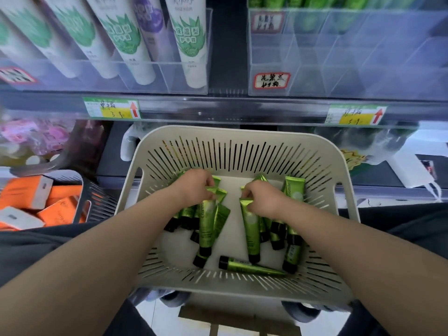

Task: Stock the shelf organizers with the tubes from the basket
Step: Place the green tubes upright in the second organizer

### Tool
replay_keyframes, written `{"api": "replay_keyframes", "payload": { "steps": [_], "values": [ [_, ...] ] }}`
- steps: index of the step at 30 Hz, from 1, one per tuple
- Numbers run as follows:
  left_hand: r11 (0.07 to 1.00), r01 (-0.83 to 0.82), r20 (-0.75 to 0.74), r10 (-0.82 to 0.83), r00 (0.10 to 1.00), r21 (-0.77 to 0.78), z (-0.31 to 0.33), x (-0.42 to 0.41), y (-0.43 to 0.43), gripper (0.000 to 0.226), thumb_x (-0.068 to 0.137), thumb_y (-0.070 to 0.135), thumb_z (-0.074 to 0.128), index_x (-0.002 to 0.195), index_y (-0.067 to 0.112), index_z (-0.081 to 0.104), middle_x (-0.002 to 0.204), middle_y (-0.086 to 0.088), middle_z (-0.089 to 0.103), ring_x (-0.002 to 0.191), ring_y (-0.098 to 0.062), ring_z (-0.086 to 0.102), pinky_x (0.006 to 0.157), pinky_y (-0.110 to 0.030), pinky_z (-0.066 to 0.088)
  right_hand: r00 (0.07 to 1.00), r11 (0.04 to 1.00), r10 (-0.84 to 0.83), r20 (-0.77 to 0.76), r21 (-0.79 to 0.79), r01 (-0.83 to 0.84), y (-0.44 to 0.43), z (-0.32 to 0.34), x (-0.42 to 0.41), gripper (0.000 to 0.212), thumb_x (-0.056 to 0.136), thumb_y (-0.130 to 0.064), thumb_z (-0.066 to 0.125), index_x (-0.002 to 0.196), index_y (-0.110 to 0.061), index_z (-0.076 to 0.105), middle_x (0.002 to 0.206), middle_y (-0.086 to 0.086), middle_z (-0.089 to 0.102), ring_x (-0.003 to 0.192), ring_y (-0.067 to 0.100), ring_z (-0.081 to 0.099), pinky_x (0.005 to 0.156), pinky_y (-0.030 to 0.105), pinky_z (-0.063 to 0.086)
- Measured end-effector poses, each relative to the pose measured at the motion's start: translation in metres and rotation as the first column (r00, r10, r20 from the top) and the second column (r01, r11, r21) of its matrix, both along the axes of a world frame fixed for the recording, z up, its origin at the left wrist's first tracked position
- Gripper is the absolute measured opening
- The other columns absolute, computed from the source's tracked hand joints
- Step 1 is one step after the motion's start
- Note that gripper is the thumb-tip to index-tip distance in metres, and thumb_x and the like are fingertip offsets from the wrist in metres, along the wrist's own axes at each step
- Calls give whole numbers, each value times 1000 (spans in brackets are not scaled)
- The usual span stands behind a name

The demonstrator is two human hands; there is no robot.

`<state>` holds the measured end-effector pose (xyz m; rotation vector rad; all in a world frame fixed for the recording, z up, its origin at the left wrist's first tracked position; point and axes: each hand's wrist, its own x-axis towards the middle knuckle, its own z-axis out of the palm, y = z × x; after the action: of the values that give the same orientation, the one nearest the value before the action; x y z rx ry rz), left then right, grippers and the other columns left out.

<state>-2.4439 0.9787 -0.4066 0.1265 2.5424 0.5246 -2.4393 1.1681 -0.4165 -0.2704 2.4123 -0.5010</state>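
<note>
The clear shelf organizer sits high up and to the right, closer to the right hand. Below it is the basket. The green tubes lie in it, long way pointing at the person, black caps near, flat ends far. The left hand and the right hand each reach down and curl round a bunch of flat ends.

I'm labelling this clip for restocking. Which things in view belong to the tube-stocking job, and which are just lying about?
Belongs to the job: green tubes, gripped by the left hand and right hand; white basket holding them; clear organizer, upper right.
Just lying about: orange boxes in the dark basket; white tubes, upper left; price tags.
</note>
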Motion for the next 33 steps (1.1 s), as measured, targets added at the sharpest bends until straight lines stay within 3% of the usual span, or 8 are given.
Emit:
{"api": "replay_keyframes", "payload": {
  "steps": [4, 9, 13, 19, 23, 26, 30, 33],
  "values": [
    [999, -22, -24, 23, 999, 42, 16, 12, 3, 23, 79, 21, 73, 100, 15, 64, 94, 4, 56, 90, -12, 51, 75, -21, 39, 999, 996, -37, 7, -78, 38, 5, 19, 7, 30, 83, -2, 60, 110, -11, 67, 115, 4, 64, 102, 16, 58, 72, 17, 40],
    [995, -32, -57, 37, 998, 93, 37, 32, 12, 19, 78, 14, 73, 97, 13, 70, 95, -3, 68, 85, -11, 59, 77, -19, 47, 997, 986, -76, -16, -149, 72, 12, 47, 17, 22, 78, -6, 71, 99, -11, 72, 101, 2, 69, 80, 6, 54, 71, 18, 42],
    [991, -57, -115, 71, 991, 122, 60, 45, 21, 16, 81, 9, 68, 97, 12, 71, 95, -4, 69, 85, -11, 61, 80, -22, 51, 993, 978, -103, -65, -188, 90, 21, 73, 23, 20, 74, -9, 76, 94, -12, 72, 96, 1, 70, 80, 7, 56, 77, 21, 46],
    [993, -39, -234, 65, 970, 112, 104, 49, 33, 17, 83, 9, 66, 97, 16, 71, 93, 1, 69, 83, -7, 60, 71, -13, 42, 977, 967, -146, -154, -230, 108, 39, 115, 32, 13, 74, -12, 76, 81, -20, 68, 75, -12, 59, 72, 4, 55, 71, 21, 43],
    [995, 18, -329, 15, 944, 95, 137, 47, 45, 18, 82, 9, 67, 98, 15, 71, 94, 0, 69, 87, -12, 62, 76, -17, 42, 958, 954, -186, -219, -274, 123, 51, 143, 33, 15, 74, -13, 77, 75, -24, 68, 73, -15, 59, 68, -1, 53, 65, 16, 42],
    [996, 51, -409, -17, 912, 72, 162, 43, 58, 20, 81, 9, 67, 100, 16, 72, 95, 0, 70, 89, -14, 63, 76, -18, 41, 938, 944, -217, -269, -302, 131, 62, 165, 32, 23, 73, -14, 78, 67, -30, 63, 70, -18, 58, 69, 0, 55, 71, 20, 47],
    [992, 116, -498, -71, 864, 60, 195, 40, 77, 19, 84, 9, 64, 99, 18, 72, 98, 0, 70, 90, -13, 63, 77, -19, 42, 912, 910, -272, -307, -390, 140, 79, 193, 30, 20, 73, -10, 78, 69, -25, 65, 67, -15, 60, 62, -4, 54, 52, 4, 37],
    [986, 155, -556, -99, 825, 54, 220, 37, 91, 19, 84, 9, 63, 99, 18, 72, 97, 0, 70, 91, -14, 63, 78, -22, 45, 887, 895, -301, -351, -425, 136, 92, 214, 27, 20, 73, -10, 78, 68, -25, 66, 64, -16, 60, 59, -5, 53, 50, 4, 36]
  ]
}}
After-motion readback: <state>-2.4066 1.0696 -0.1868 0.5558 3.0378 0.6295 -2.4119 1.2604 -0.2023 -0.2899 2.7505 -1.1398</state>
